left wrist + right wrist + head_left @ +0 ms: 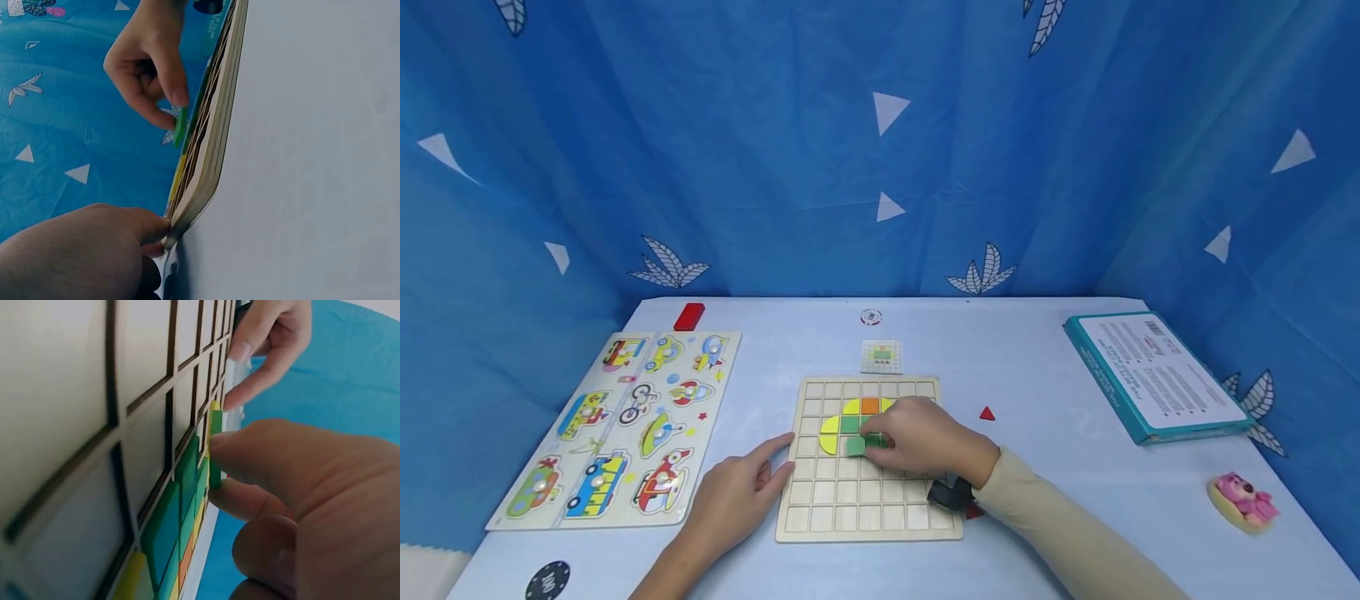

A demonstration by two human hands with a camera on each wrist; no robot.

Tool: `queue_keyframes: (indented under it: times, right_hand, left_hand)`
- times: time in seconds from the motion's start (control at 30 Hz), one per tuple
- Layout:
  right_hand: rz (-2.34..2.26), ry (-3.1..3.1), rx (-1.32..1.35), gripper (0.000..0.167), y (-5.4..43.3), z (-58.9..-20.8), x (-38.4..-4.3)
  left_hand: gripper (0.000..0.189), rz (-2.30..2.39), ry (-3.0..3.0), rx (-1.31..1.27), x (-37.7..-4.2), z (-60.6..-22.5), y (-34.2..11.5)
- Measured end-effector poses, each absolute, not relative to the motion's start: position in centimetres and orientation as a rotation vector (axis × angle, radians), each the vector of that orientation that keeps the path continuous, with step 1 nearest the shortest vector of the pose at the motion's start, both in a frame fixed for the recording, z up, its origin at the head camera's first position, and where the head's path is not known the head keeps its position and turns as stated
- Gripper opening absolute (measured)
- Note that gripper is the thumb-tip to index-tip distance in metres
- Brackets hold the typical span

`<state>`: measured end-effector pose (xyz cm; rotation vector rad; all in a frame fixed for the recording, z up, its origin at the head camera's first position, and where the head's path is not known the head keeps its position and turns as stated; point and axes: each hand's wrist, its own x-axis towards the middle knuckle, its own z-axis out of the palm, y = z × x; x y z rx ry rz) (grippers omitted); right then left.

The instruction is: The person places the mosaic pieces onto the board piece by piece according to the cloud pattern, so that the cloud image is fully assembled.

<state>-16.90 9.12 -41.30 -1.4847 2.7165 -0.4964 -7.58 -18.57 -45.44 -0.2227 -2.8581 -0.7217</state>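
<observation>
Between thumb and fingertip, my right hand (925, 433) pinches a green square tile (215, 456), held tilted over the wooden grid board (835, 518). Yellow curved pieces (828, 435), an orange square (870, 406) and green squares (849, 425) lie in the board's cells; the right hand partly covers them. At the board's left edge, my left hand (737, 496) touches the rim with its thumb and index finger. In the left wrist view, the green tile (180, 125) stands on edge in the right hand's pinch. Behind the board lies a small pattern card (882, 357).
A vehicle peg puzzle (625, 450) lies at left, with a red block (689, 317) behind it. To the right are a red triangle (987, 413), a teal-edged box (1157, 375) and a pink toy figure (1243, 498). A black chip (547, 580) lies front left.
</observation>
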Motion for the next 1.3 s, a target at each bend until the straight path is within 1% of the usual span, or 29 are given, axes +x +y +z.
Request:
queue_keyframes:
  times: [0.17,0.4,0.5,0.57,0.7,1.0,1.1,1.2,1.3]
  right_hand:
    - [-0.411,2.732,-1.473,0.017,8.2,-41.6,-17.1]
    - [-0.374,2.768,-1.491,0.011,8.0,-41.8,-16.7]
    - [-0.413,2.779,-1.478,0.012,8.4,-41.6,-16.5]
    - [-0.450,2.788,-1.440,0.016,9.0,-41.3,-16.3]
    - [-0.543,2.809,-1.285,0.027,11.2,-40.4,-15.6]
    - [-0.775,2.762,-0.973,0.021,19.0,-40.1,-12.3]
    - [-0.865,2.678,-0.872,0.022,21.3,-40.5,-11.1]
    - [-0.912,2.593,-0.819,0.024,22.8,-41.3,-10.3]
    - [-0.925,2.537,-0.835,0.025,23.5,-41.9,-9.8]
  left_hand:
    - [0.038,-0.725,-2.861,-0.228,-7.6,-45.4,-18.5]
    - [0.038,-0.720,-2.859,-0.229,-7.5,-45.5,-18.5]
    - [0.038,-0.724,-2.865,-0.226,-7.5,-45.5,-18.4]
    - [0.038,-0.731,-2.869,-0.225,-7.5,-45.5,-18.4]
    - [0.038,-0.738,-2.875,-0.228,-7.5,-45.4,-18.2]
    - [0.039,-0.716,-2.874,-0.242,-7.6,-45.2,-18.3]
    - [0.039,-0.715,-2.872,-0.235,-7.6,-45.1,-18.5]
    - [0.039,-0.718,-2.874,-0.227,-7.7,-45.1,-18.5]
    - [0.039,-0.735,-2.882,-0.218,-7.7,-45.2,-18.5]
